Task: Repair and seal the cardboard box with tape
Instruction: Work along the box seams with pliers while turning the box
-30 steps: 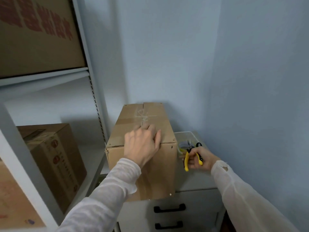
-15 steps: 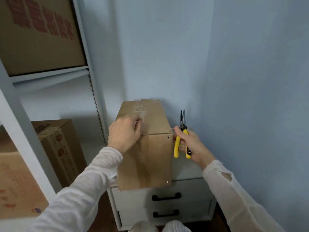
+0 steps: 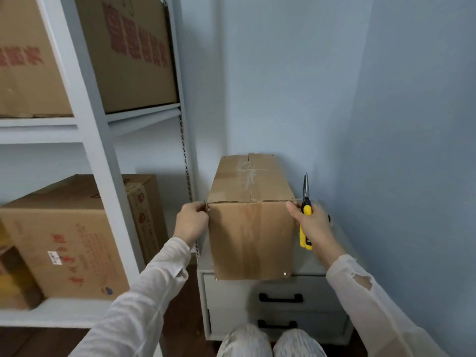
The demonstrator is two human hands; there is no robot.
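Observation:
A brown cardboard box (image 3: 251, 235) stands on a small white drawer cabinet (image 3: 278, 302), its top seam covered with crinkled clear tape. My left hand (image 3: 192, 221) grips the box's upper left front corner. My right hand (image 3: 313, 222) holds yellow-handled pliers (image 3: 305, 215) with the tips pointing up, while its thumb touches the box's upper right front corner. No tape roll shows in this view.
A white metal shelf rack (image 3: 103, 155) stands to the left, loaded with large printed cardboard boxes (image 3: 77, 235). Blue walls close in behind and to the right. My knees (image 3: 270, 341) show at the bottom edge, in front of the cabinet's black drawer handles.
My left hand slid off the box top to its left front corner. My right hand lifted the pliers from beside the box and came against the right corner. The view pulled back.

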